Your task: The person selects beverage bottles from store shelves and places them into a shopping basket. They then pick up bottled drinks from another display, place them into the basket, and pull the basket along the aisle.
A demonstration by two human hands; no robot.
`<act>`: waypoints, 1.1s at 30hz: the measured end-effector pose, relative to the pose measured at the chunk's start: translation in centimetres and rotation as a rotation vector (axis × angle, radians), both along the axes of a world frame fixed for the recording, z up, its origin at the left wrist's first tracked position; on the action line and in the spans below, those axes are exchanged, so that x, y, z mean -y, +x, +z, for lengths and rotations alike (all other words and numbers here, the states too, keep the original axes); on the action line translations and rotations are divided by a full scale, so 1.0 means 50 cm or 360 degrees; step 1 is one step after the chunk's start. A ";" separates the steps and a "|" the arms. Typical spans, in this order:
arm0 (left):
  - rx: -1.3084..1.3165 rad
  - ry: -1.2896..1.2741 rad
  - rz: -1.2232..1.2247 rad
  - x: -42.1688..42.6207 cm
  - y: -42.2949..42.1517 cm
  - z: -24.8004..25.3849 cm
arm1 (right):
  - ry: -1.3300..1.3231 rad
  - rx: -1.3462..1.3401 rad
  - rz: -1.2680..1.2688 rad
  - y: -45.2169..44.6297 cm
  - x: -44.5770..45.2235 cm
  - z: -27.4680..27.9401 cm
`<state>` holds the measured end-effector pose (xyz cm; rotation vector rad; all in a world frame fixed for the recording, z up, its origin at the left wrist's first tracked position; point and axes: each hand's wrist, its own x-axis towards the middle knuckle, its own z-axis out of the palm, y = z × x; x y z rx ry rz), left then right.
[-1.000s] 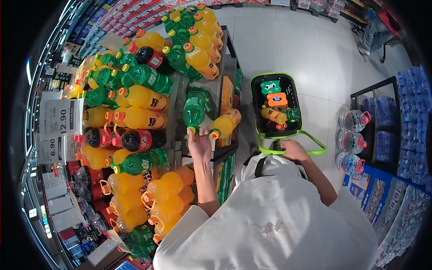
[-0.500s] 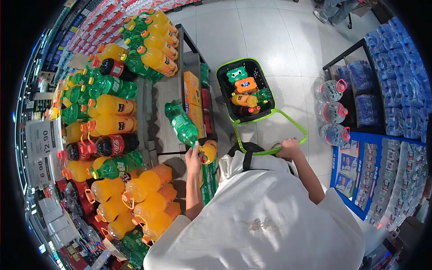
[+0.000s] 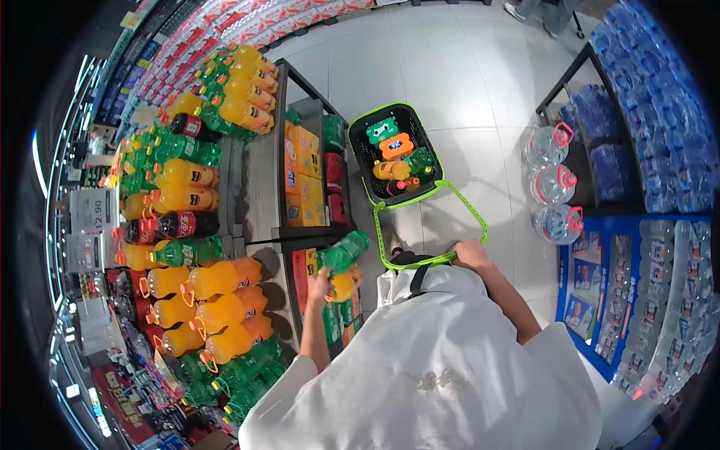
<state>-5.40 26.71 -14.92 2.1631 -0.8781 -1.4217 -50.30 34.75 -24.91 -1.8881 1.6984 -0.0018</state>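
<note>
My left hand (image 3: 319, 286) is closed around the necks of a green soda bottle (image 3: 346, 251) and an orange drink bottle (image 3: 343, 285), beside the lower shelf. The green bottle tilts toward the basket. With my right hand (image 3: 471, 253) I grip the lime-green handle (image 3: 470, 208) of a black shopping basket (image 3: 357, 154). Inside it lie a green pack (image 3: 382, 131), an orange pack (image 3: 396, 146), an orange bottle (image 3: 390, 170), a green bottle (image 3: 420, 160) and a dark bottle (image 3: 396, 187).
On the left, a display shelf (image 3: 261, 180) bears rows of orange, green and cola bottles. Orange cartons (image 3: 304, 180) stand beneath. Large water jugs (image 3: 553, 184) and shrink-wrapped water packs (image 3: 630, 112) line the right. A person's legs (image 3: 551, 19) show at the far top.
My left hand has swung the green bottle from the shelf side rightward and down, turning its base toward the basket. My right hand still grips the handle; the view has shifted slightly.
</note>
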 end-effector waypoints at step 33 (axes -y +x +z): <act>0.0302 0.0471 -0.0130 -0.174 0.019 -0.171 | -0.0277 0.0154 0.0185 -0.008 0.038 -0.012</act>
